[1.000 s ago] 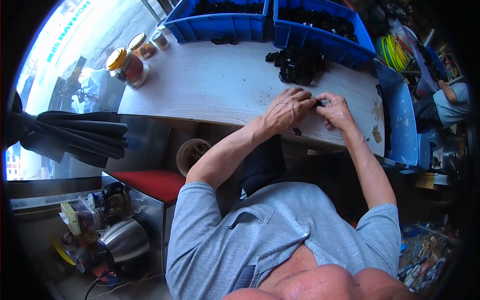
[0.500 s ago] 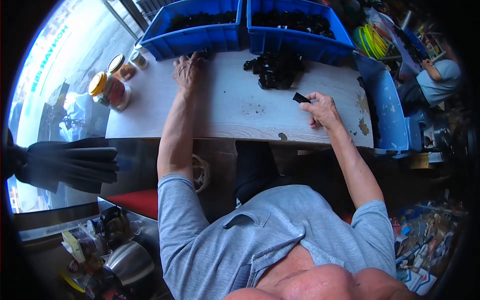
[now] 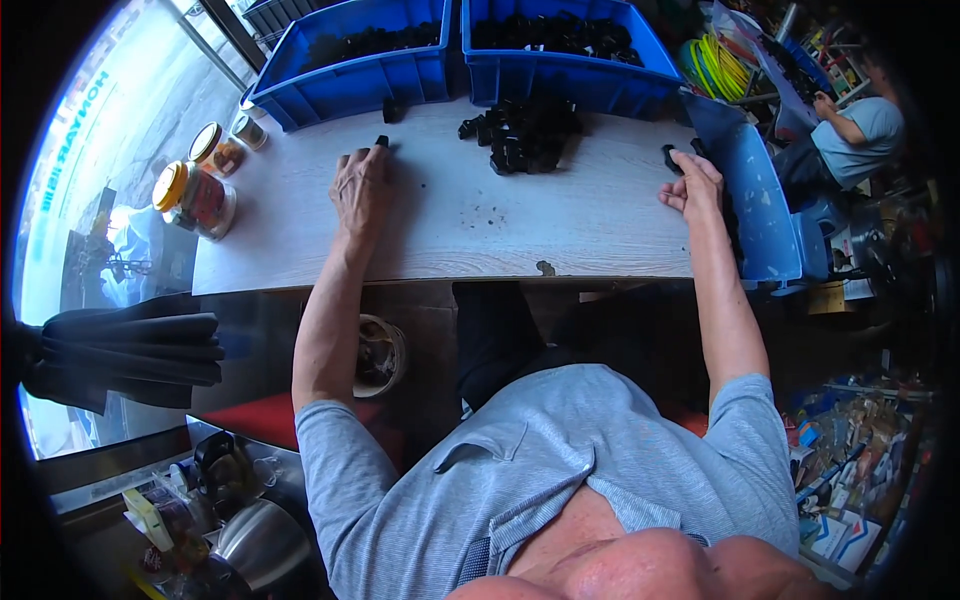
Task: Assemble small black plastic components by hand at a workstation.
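Note:
My left hand [image 3: 362, 195] is over the left part of the table, its fingers closed on a small black part [image 3: 382, 141] that shows at the fingertips. Just beyond it, a similar black piece [image 3: 392, 110] rests against the front of a blue bin [image 3: 350, 83]. At the table's right edge, my right hand [image 3: 695, 187] pinches another small black part [image 3: 669, 157] between thumb and fingers, close to the wall of a light blue bin [image 3: 765, 205]. A pile of black parts [image 3: 525, 138] lies between the hands, toward the back. Their exact kind cannot be made out.
A second blue bin [image 3: 570, 80] of black parts stands at the back. Jars, one with a yellow lid [image 3: 172, 186], line the table's left side. A round basket [image 3: 385, 355] sits below the table [image 3: 440, 255]. Another person [image 3: 862, 130] is at the far right.
My left hand has drawn back from the blue bin with a small black part. My right hand has moved right and away from me, carrying its black part to the light blue bin.

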`<state>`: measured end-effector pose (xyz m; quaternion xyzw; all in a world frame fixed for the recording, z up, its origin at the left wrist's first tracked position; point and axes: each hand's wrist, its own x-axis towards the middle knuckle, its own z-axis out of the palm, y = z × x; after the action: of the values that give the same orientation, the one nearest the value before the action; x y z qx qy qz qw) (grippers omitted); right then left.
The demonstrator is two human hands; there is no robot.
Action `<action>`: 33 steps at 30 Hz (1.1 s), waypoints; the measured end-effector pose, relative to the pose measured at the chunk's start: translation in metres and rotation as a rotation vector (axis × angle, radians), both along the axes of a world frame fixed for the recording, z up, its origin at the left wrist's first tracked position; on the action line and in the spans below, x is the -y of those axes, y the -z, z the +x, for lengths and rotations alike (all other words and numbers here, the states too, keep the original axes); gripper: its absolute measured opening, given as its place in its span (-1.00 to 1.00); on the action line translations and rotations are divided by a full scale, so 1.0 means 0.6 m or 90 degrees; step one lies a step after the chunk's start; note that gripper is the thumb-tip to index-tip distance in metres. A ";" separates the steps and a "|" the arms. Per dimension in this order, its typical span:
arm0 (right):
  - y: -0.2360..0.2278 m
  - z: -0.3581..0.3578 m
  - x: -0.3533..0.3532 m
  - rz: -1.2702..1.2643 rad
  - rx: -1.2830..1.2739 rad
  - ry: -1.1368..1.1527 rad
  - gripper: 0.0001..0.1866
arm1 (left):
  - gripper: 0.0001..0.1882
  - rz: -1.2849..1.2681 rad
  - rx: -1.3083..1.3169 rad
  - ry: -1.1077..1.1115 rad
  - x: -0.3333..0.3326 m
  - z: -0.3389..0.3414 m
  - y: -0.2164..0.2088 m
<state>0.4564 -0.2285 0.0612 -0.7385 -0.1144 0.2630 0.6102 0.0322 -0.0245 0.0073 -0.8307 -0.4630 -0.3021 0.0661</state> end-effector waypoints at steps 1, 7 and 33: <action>0.001 0.000 -0.001 0.000 0.001 0.000 -0.64 | -0.77 0.000 0.001 0.000 0.012 0.003 0.000; 0.008 -0.069 -0.057 -0.065 -0.032 -0.182 -0.64 | -0.77 -0.049 0.051 0.088 0.078 0.043 -0.016; -0.003 -0.124 -0.074 -0.233 0.100 -0.405 -0.78 | -0.76 -0.049 0.230 0.219 0.093 0.054 -0.012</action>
<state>0.3819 -0.1843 0.0627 -0.7809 -0.3360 0.3980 0.3448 0.0648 -0.0802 0.0145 -0.8317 -0.3305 -0.4344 -0.1016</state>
